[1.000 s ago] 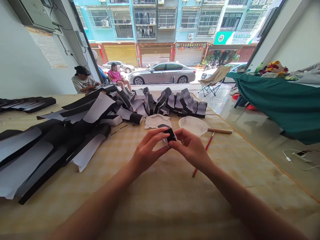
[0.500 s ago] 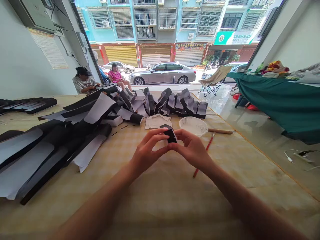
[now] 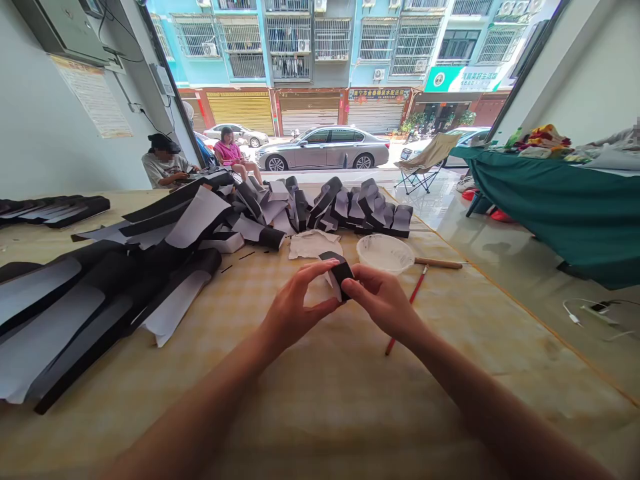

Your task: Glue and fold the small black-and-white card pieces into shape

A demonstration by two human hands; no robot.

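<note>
Between my two hands, above the middle of the table, is a small black piece with a white side (image 3: 341,275), folded like the box-shaped pieces at the back. My left hand (image 3: 295,300) pinches its left side between fingers and thumb. On the right side, my right hand (image 3: 383,297) grips it, the thumb pressed against the black face. Just beyond lies a crumpled white cloth (image 3: 314,244). A shallow white bowl (image 3: 385,253) stands behind my right hand, and a red pencil (image 3: 411,297) lies partly hidden beneath that hand.
Long black-and-white strips (image 3: 75,300) are heaped on the left. A row of folded black-and-white pieces (image 3: 350,203) lines the table's back. A wooden-handled tool (image 3: 438,263) lies beside the bowl. Two people sit beyond the table, one in a dark cap (image 3: 164,160), one in pink (image 3: 230,153).
The black piece has turned in my hands, so more of its white side shows. My right thumb has shifted up onto its black face. The view has moved slightly.
</note>
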